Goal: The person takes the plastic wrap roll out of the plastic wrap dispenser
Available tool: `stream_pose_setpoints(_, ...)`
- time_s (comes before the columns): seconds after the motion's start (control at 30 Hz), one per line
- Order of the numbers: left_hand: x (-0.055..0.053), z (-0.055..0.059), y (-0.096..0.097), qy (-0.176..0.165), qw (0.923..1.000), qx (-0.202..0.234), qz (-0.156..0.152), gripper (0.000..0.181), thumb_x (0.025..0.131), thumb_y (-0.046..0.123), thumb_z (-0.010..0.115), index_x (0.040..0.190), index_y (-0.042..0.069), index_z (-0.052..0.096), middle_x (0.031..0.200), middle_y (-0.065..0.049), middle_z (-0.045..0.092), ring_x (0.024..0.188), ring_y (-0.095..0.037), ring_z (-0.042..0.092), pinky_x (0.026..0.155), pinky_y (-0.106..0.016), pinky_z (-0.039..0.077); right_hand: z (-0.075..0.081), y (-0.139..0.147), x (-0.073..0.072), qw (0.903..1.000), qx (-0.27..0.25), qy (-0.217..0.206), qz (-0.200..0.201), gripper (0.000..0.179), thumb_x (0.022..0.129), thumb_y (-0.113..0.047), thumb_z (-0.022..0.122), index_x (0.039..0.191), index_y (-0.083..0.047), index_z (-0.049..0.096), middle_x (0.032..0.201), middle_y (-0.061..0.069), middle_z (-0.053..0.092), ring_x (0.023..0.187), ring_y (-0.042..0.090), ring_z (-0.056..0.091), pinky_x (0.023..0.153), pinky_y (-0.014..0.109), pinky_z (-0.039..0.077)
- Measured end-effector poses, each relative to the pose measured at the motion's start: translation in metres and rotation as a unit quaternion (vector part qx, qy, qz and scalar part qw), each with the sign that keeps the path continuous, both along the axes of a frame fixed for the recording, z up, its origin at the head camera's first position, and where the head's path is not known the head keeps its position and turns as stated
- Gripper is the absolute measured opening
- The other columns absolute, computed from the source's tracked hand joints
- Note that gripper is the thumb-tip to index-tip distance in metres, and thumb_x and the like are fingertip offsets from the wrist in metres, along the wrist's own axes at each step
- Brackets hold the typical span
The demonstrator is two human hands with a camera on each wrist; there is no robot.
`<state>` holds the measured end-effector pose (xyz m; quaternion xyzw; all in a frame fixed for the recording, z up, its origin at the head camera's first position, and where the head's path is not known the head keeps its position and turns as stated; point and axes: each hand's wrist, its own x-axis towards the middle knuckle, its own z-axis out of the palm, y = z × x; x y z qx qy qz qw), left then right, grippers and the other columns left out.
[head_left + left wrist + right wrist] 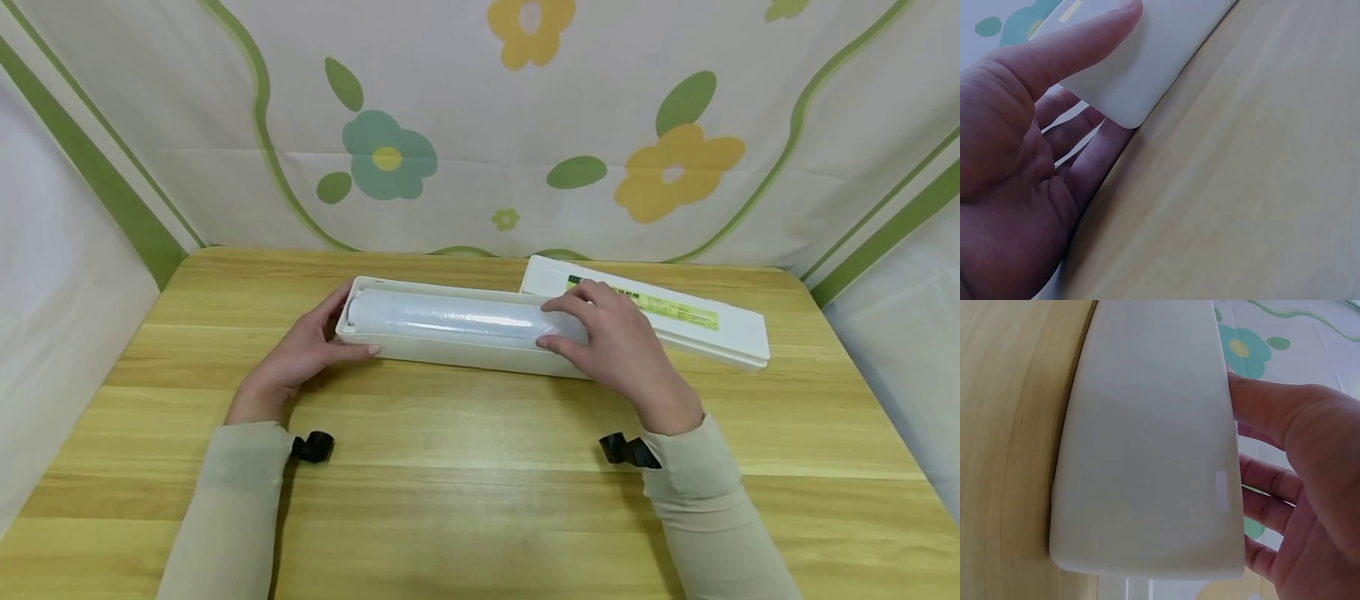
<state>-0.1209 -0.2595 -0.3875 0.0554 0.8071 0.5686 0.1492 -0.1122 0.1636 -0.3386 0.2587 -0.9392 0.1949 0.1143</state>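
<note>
A long white box (457, 355) lies open-topped across the table, its right end slightly nearer me. Inside it rests a shiny roll of cling film (442, 315). My left hand (311, 340) holds the box by its left end, thumb along the front wall and fingers behind the end. In the left wrist view, the thumb lies over the box corner (1138, 75). Over the right part of the box, my right hand (618, 346) grips the roll between thumb and fingers. The right wrist view shows the box's plain front wall (1147, 456), with the fingertips hidden beyond its top edge.
Behind the right hand lies the white lid (738, 335), slanted, with a yellow-green label (675, 310). The wooden table (465, 500) ends at a flower-patterned cloth (465, 100) at the back. White cloth also hangs at both sides.
</note>
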Motion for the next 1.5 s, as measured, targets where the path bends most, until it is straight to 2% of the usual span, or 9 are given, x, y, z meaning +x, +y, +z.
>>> stream_pose_setpoints(0.37, -0.0007, -0.0001, 0.0002, 0.001, 1.0, 0.002, -0.002, 0.113, 0.09, 0.019, 0.09, 0.174, 0.036, 0.017, 0.166, -0.001, 0.039, 0.144, -0.023, 0.041, 0.105, -0.013, 0.042, 0.0, -0.0006, -0.0005, 1.0, -0.006, 0.001, -0.002, 0.049, 0.082, -0.04, 0.095, 0.121, -0.016, 0.079, 0.114, 0.009, 0.069, 0.103, 0.031, 0.063, 0.091, 0.052, 0.052)
stream_pose_setpoints(0.53, -0.001, -0.0004, 0.0005, 0.0, 0.9999, 0.01, 0.001, 0.113, 0.09, 0.018, 0.09, 0.174, 0.036, 0.017, 0.167, -0.002, 0.038, 0.143, -0.023, 0.041, 0.103, -0.013, 0.044, -0.0012, -0.0009, -0.0026, 1.0, 0.006, 0.004, -0.002, 0.052, 0.082, -0.043, 0.094, 0.123, -0.015, 0.078, 0.116, 0.01, 0.071, 0.107, 0.032, 0.066, 0.096, 0.053, 0.052)
stream_pose_setpoints(0.7, -0.0014, -0.0011, 0.0014, 0.001, 0.9999, 0.014, 0.002, 0.111, 0.09, 0.016, 0.089, 0.174, 0.036, 0.018, 0.167, -0.003, 0.038, 0.143, -0.023, 0.041, 0.103, -0.014, 0.045, 0.0003, -0.0022, -0.0029, 0.999, 0.024, -0.033, -0.02, 0.057, 0.085, -0.047, 0.09, 0.131, -0.015, 0.076, 0.127, 0.01, 0.074, 0.123, 0.034, 0.067, 0.107, 0.056, 0.052)
stream_pose_setpoints(0.83, -0.0018, -0.0006, 0.0018, 0.0, 1.0, 0.008, 0.003, 0.112, 0.091, 0.017, 0.089, 0.173, 0.037, 0.017, 0.169, -0.002, 0.037, 0.144, -0.023, 0.04, 0.104, -0.014, 0.044, 0.0019, -0.003, -0.0016, 0.9969, 0.036, -0.063, -0.032, 0.062, 0.087, -0.049, 0.088, 0.137, -0.016, 0.073, 0.134, 0.01, 0.071, 0.131, 0.034, 0.063, 0.107, 0.055, 0.054)
stream_pose_setpoints(1.0, -0.0016, 0.0006, 0.0021, -0.001, 1.0, 0.001, 0.004, 0.113, 0.09, 0.02, 0.09, 0.174, 0.038, 0.016, 0.169, -0.001, 0.036, 0.145, -0.024, 0.04, 0.103, -0.014, 0.044, 0.0029, -0.0033, -0.0011, 0.9946, 0.051, -0.083, -0.038, 0.065, 0.09, -0.052, 0.084, 0.143, -0.018, 0.069, 0.137, 0.01, 0.069, 0.132, 0.033, 0.062, 0.105, 0.055, 0.056)
stream_pose_setpoints(1.3, -0.0012, 0.0005, 0.0032, -0.006, 0.9998, 0.016, 0.006, 0.111, 0.09, 0.017, 0.09, 0.173, 0.037, 0.018, 0.167, -0.001, 0.038, 0.142, -0.023, 0.043, 0.102, -0.014, 0.047, 0.0054, -0.0042, -0.002, 0.9895, 0.058, -0.125, -0.043, 0.068, 0.093, -0.053, 0.081, 0.149, -0.019, 0.065, 0.142, 0.013, 0.067, 0.135, 0.035, 0.06, 0.111, 0.057, 0.051)
stream_pose_setpoints(1.5, 0.0002, 0.0005, 0.0034, -0.006, 0.9997, 0.022, 0.007, 0.112, 0.09, 0.016, 0.09, 0.173, 0.037, 0.018, 0.164, -0.002, 0.04, 0.137, -0.022, 0.046, 0.1, -0.015, 0.049, 0.006, -0.0083, -0.0041, 0.9872, 0.07, -0.134, -0.049, 0.072, 0.093, -0.056, 0.081, 0.151, -0.017, 0.064, 0.143, 0.014, 0.068, 0.136, 0.036, 0.06, 0.113, 0.056, 0.05)
